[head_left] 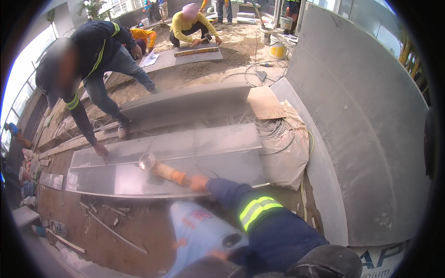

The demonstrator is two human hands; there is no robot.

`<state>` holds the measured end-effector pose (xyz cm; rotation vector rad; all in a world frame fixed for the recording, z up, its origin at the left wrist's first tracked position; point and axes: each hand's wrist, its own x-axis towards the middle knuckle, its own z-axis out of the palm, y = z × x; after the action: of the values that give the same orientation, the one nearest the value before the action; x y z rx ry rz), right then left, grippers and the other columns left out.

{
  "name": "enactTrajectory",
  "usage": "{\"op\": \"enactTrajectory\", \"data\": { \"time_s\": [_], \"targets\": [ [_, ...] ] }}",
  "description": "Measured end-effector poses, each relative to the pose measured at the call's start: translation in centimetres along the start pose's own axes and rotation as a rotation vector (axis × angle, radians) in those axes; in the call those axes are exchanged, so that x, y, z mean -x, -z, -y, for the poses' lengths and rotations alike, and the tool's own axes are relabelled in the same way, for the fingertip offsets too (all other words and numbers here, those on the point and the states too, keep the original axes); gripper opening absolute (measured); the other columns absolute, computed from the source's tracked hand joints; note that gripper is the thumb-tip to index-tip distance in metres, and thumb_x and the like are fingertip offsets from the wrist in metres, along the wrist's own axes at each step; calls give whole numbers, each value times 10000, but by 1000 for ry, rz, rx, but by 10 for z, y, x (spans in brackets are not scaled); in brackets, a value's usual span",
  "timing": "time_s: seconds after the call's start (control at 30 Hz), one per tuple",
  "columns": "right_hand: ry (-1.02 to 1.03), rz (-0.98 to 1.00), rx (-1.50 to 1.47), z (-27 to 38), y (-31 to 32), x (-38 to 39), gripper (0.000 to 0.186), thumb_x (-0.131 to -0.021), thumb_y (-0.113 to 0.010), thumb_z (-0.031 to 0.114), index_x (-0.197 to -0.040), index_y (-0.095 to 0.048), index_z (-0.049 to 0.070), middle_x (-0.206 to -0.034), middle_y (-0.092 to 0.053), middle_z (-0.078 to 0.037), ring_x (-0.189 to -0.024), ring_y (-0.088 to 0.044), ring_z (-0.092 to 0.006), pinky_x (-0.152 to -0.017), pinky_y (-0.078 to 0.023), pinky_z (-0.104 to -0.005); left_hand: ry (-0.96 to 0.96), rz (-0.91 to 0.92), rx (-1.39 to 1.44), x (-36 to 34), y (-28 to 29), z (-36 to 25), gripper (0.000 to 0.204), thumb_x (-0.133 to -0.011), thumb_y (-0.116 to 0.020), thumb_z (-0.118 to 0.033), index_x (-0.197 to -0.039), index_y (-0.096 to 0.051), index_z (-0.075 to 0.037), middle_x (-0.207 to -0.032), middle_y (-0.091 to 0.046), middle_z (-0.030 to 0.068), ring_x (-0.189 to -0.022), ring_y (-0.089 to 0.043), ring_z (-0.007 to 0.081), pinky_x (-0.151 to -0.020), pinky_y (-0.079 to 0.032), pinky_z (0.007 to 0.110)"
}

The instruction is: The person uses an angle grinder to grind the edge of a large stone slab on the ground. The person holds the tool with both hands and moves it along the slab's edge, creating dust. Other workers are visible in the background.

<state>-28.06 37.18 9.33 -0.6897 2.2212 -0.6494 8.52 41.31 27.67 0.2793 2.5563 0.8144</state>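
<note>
My right hand (198, 183) is wrapped round the rear of an orange angle grinder (170, 173). The grinder's round disc guard (147, 161) sits on the seam between two long grey slabs, with pale dust about it. The nearer slab (222, 167) and the farther slab (208, 137) lie side by side in front of me. My left hand does not show clearly; a blurred skin-coloured patch by my leg at the lower edge may be part of it. At the left end, a co-worker bends over and rests a hand (100, 150) on the farther slab.
A large grey panel (352, 120) leans at the right. Coiled cable and a brown board (265, 103) lie on a pale sack (289, 148). Offcut strips (113, 228) litter the dirt at left. Another person crouches at the back by a spirit level (196, 52); a yellow-white bucket (278, 47) stands nearby.
</note>
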Motion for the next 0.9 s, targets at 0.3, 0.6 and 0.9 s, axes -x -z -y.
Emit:
{"op": "enactTrajectory", "data": {
  "time_s": [0.3,0.6,0.9],
  "targets": [
    [53,-35,-62,-5,-12,-12,229,-786,-663,154,-903,-751,-21,-725,-720,-173,-595,-708,-282,-525,-529,-416,97,-85,-86,-2,-10,-11,385,-820,-660,-269,-1192,-679,-171,-1005,-707,94,-962,-696,304,-735,-577,431],
    [-7,-14,-101,-25,-12,-18,245,-779,-678,176,-918,-758,-9,-743,-727,-176,-598,-709,-294,-553,-546,-420,-209,-81,82,1,-46,16,352,-795,-661,-238,-1131,-694,-140,-1036,-709,82,-924,-715,284,-729,-583,428],
    [20,-41,-134,-13,-16,-16,185,-766,-688,167,-819,-754,3,-676,-711,-150,-552,-691,-267,-500,-518,-411,-195,-122,127,18,-20,7,233,-866,-693,-223,-1047,-693,-77,-956,-726,92,-857,-722,290,-705,-579,373]
  ]
}}
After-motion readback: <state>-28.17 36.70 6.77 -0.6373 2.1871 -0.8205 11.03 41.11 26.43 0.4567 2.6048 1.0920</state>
